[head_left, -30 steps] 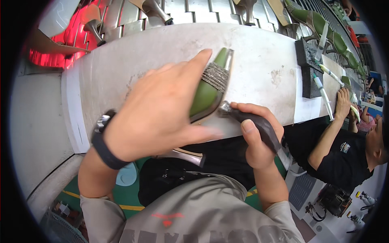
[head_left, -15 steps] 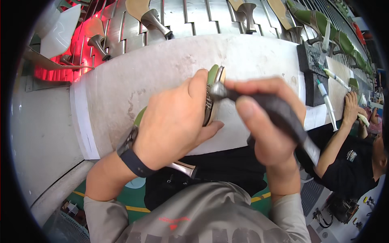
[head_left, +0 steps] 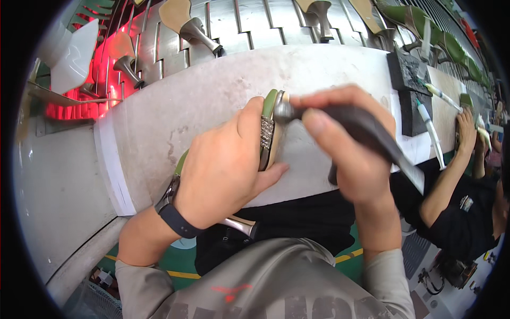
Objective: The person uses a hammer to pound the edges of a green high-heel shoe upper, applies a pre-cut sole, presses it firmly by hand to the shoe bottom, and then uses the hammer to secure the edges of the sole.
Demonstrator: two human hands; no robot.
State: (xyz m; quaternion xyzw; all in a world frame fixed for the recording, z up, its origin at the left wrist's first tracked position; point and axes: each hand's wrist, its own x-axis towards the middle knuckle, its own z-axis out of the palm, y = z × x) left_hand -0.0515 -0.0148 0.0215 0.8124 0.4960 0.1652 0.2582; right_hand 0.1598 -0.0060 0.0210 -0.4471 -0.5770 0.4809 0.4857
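My left hand (head_left: 220,165) is wrapped around a high-heeled sandal (head_left: 270,109), which has a green insole, a glittery strap and a pale sole. It is turned on its side, toe pointing away from me. Below my wrist its metallic heel (head_left: 240,227) sticks out, while my palm hides the middle of the shoe. My right hand (head_left: 356,143) grips a shoemaker's hammer (head_left: 366,127) with a rounded metal head and a dark body. The hammer head is at the sole edge near the toe; slight blur hides whether they touch.
Beyond the pale worktop (head_left: 228,80) runs a metal slat conveyor (head_left: 255,24) carrying heeled soles (head_left: 194,29) and green shoes (head_left: 409,21). Dark blocks (head_left: 411,101) and a syringe (head_left: 430,135) lie at right, beside a co-worker's arm (head_left: 451,165). A white lamp-like fixture (head_left: 77,53) stands left.
The sandal has shifted slightly left and turned, showing more of its glittery strap. My right hand and the hammer remain close to its toe. The co-worker's hands have moved slightly.
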